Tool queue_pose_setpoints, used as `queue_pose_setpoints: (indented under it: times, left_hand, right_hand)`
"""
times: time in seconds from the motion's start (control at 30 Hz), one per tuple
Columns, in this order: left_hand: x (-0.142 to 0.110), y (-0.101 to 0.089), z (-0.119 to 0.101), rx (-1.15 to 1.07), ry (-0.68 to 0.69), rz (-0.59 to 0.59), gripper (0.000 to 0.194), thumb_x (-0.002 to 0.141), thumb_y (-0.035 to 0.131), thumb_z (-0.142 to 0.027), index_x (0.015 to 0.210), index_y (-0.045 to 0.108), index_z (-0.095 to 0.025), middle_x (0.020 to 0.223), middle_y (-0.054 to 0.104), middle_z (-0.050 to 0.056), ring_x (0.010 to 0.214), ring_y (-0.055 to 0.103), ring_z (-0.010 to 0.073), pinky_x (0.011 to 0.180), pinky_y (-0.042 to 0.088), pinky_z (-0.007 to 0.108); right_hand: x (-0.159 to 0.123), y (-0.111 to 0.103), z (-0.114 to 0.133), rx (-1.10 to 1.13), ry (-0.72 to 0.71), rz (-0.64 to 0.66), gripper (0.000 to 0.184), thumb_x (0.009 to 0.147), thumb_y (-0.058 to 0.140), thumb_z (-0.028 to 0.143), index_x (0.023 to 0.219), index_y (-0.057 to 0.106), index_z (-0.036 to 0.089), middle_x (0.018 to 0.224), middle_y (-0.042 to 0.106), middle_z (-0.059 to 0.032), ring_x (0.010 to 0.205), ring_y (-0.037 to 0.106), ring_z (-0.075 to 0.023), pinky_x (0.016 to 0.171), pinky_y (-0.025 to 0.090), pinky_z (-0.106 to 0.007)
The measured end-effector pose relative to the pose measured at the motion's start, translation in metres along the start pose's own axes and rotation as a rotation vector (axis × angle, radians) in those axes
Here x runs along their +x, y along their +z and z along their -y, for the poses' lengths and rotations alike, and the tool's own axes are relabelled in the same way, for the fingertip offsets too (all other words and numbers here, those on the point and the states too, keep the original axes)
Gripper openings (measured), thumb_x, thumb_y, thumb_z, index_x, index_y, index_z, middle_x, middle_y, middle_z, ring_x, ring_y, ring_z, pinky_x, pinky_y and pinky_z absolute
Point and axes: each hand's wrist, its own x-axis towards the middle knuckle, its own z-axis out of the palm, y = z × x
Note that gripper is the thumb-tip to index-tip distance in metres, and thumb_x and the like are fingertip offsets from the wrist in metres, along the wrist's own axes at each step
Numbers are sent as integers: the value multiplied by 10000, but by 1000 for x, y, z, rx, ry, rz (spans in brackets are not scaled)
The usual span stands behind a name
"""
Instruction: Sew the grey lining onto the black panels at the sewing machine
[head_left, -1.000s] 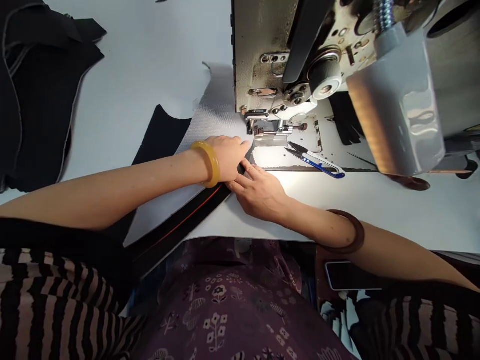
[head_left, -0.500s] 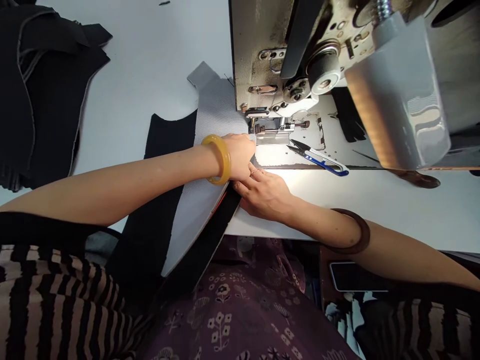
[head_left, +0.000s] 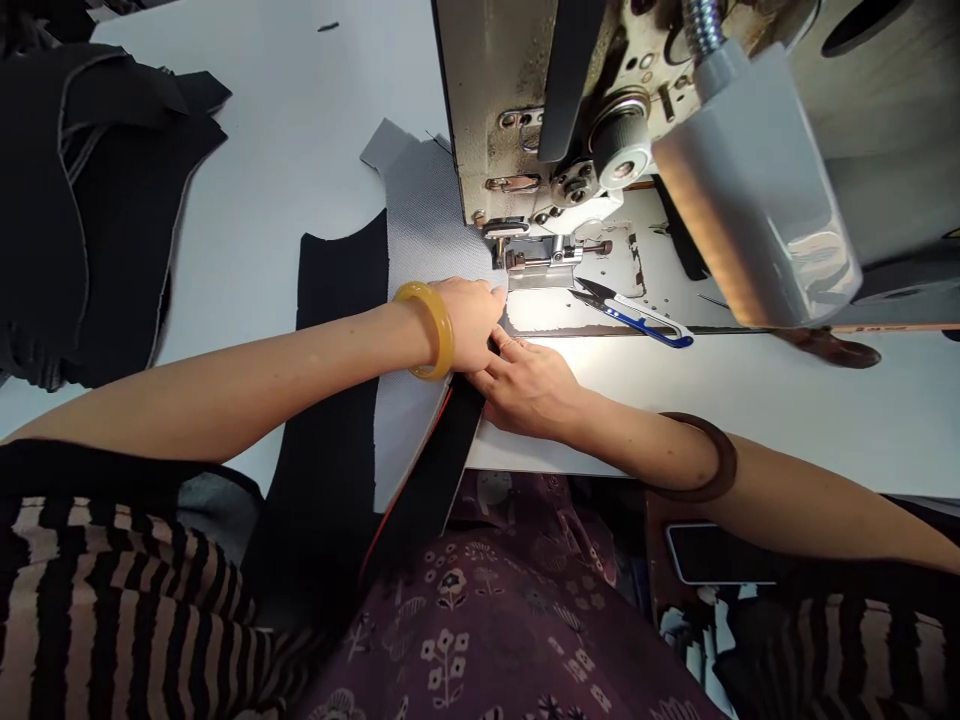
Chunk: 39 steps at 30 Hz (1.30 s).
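Under the needle area of a sewing machine [head_left: 480, 110] lies a grey mesh-textured fabric piece [head_left: 420, 200]. Black fabric [head_left: 341, 275] shows beneath and left of it, and a black strip with a red edge [head_left: 442, 450] runs down towards my lap. My left hand [head_left: 471, 322], with a yellow bangle at the wrist, is closed on the grey fabric just in front of the presser foot [head_left: 500, 255]; its fingertips are partly hidden. Touching it from the right, my right hand [head_left: 531, 390] pinches the edge of the black strip, its fingertips tucked under the left hand.
Blue-handled thread snips [head_left: 634, 318] lie right of the needle area. A lamp head [head_left: 757, 190] hangs over the machine bed. Dark cut pieces [head_left: 127, 210] are piled on the left of the white table [head_left: 300, 120]. A phone [head_left: 716, 555] lies below the table edge.
The view has shifted slightly, so the machine appears further left. The fabric has swung a little, and more of the red edge shows below my hands. Both hands keep their hold.
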Motion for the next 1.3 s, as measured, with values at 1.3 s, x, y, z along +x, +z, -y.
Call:
queue_pose_setpoints:
  times: [1.3]
  left_hand:
    - [3, -14, 1, -150, 30, 39, 349, 712, 491, -231, 1020, 610, -120, 825, 626, 61, 743, 579, 206, 555, 351, 289]
  right_hand:
    - [-7, -8, 3, -84, -86, 76, 616, 807, 535, 266, 1367, 443, 25, 1289, 530, -249, 1061, 551, -405, 671, 489, -396]
